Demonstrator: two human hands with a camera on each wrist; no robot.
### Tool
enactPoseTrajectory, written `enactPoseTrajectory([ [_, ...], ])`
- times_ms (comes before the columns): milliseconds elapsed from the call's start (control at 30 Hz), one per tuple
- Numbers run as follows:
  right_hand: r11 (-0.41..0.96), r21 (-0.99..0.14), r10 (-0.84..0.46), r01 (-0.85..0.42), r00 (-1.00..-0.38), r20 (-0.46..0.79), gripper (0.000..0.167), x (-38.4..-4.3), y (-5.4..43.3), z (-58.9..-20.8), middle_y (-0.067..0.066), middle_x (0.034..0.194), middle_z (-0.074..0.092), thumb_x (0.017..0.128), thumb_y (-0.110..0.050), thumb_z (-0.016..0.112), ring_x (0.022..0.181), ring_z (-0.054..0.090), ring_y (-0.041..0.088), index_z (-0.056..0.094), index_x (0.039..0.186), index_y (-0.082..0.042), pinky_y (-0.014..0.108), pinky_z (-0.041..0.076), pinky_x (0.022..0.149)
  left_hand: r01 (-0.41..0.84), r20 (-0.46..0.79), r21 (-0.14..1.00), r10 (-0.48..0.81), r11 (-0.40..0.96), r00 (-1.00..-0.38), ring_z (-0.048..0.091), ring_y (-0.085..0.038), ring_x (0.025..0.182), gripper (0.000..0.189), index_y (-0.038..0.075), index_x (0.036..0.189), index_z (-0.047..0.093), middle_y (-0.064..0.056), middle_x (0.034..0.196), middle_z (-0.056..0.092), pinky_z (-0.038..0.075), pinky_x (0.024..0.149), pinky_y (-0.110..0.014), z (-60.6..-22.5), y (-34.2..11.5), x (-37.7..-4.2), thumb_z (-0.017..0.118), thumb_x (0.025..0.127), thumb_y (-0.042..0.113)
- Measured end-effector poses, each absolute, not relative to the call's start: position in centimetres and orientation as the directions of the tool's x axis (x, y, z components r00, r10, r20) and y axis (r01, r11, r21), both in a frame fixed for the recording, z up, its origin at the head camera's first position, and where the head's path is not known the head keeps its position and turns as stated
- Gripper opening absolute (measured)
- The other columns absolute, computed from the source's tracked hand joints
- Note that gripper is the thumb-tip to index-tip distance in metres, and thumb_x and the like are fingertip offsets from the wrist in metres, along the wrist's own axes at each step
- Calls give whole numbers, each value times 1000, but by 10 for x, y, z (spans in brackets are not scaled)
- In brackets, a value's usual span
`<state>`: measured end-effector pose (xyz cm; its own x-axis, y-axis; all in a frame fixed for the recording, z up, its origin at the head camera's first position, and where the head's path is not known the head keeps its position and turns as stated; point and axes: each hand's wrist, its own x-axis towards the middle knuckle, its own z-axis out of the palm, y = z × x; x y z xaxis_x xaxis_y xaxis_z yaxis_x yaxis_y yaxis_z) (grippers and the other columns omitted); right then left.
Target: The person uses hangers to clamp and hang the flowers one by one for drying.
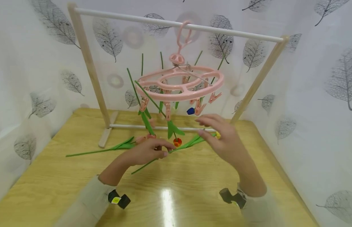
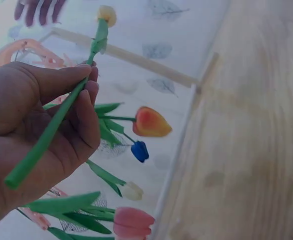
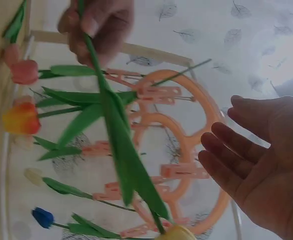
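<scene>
My left hand [image 1: 147, 152] pinches the green stem of a yellow artificial tulip [image 2: 107, 16] between thumb and fingers; the flower points away to the right. My right hand [image 1: 226, 142] holds nothing, its fingers loosely extended above the yellow flower and just below a clip [image 1: 199, 108] of the pink round clip hanger [image 1: 176, 96]. Upside down from the hanger's clips hang an orange-red tulip [image 1: 177, 142], a blue tulip [image 1: 190, 111], a white tulip [image 2: 132, 191] and a pink tulip [image 2: 132, 222].
The hanger hooks over the white top rod [image 1: 130, 18] of a rack with wooden posts [image 1: 92, 69]. Another tulip [image 1: 119, 147] lies on the wooden table [image 1: 56, 176], left of the hanging flowers. Leaf-print fabric [image 1: 309, 94] covers the walls around.
</scene>
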<state>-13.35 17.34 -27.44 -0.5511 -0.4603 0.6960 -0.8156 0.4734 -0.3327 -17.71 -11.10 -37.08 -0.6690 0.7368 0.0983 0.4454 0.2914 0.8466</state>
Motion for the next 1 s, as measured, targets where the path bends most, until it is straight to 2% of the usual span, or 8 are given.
enactPoseTrajectory([
  [100, 509, -423, -501, -750, -657, 563, 45, -131, 164, -297, 2, 131, 63, 93, -7, 72, 112, 61, 15, 62, 136, -13, 29, 55, 87, 465, 106, 838, 752, 285, -651, 64, -21, 109, 32, 22, 136, 64, -1, 130, 65, 56, 87, -35, -364, -103, -182, 57, 104, 20],
  [200, 519, -450, -530, -727, -686, 498, 50, -132, 155, -311, 2, 132, 60, 93, -8, 72, 111, 61, 16, 57, 141, -12, 34, 58, 82, 475, 104, 835, 768, 277, -632, 63, -19, 115, 32, 24, 135, 64, 3, 131, 65, 56, 91, -35, -358, -96, -185, 58, 104, 22],
  [367, 526, -449, -570, -723, -691, 445, 59, -133, 144, -325, 3, 137, 58, 91, -6, 73, 111, 65, 19, 52, 146, -14, 28, 58, 86, 484, 96, 833, 792, 268, -604, 61, -18, 119, 30, 23, 132, 66, 4, 132, 64, 55, 93, -34, -352, -92, -184, 58, 104, 19],
  [533, 563, -408, -576, -719, -695, 430, 66, -135, 137, -334, 6, 141, 58, 89, 0, 74, 111, 66, 18, 49, 149, -14, 28, 58, 88, 476, 91, 834, 783, 278, -615, 62, -18, 118, 30, 21, 131, 67, 3, 132, 65, 56, 91, -33, -350, -96, -181, 58, 103, 17],
  [700, 562, -393, -589, -728, -686, 428, 61, -137, 132, -337, 9, 141, 56, 89, 4, 72, 102, 67, 15, 53, 145, -8, 23, 57, 84, 486, 75, 811, 765, 326, -640, 65, -14, 114, 29, 24, 131, 67, 5, 130, 67, 57, 89, -32, -350, -100, -182, 60, 103, 21],
  [767, 558, -396, -590, -729, -684, 430, 59, -138, 131, -336, 9, 141, 56, 89, 5, 71, 98, 66, 13, 54, 144, -6, 21, 57, 81, 482, 65, 805, 756, 346, -652, 66, -13, 106, 28, 26, 129, 68, 7, 128, 68, 57, 86, -34, -349, -101, -183, 60, 103, 22],
  [933, 542, -381, -593, -749, -662, 458, 53, -141, 133, -338, 9, 131, 63, 89, 8, 70, 89, 63, 12, 57, 140, -3, 19, 55, 74, 430, 53, 843, 745, 324, -665, 64, -17, 92, 28, 23, 130, 67, -1, 127, 68, 56, 78, -37, -348, -104, -185, 60, 103, 20],
  [1000, 540, -374, -597, -754, -656, 461, 52, -142, 135, -339, 9, 127, 66, 89, 9, 69, 87, 62, 11, 58, 139, -2, 19, 55, 73, 410, 43, 853, 740, 323, -672, 64, -17, 95, 29, 21, 131, 66, -4, 128, 67, 56, 80, -37, -347, -107, -186, 60, 103, 20],
])
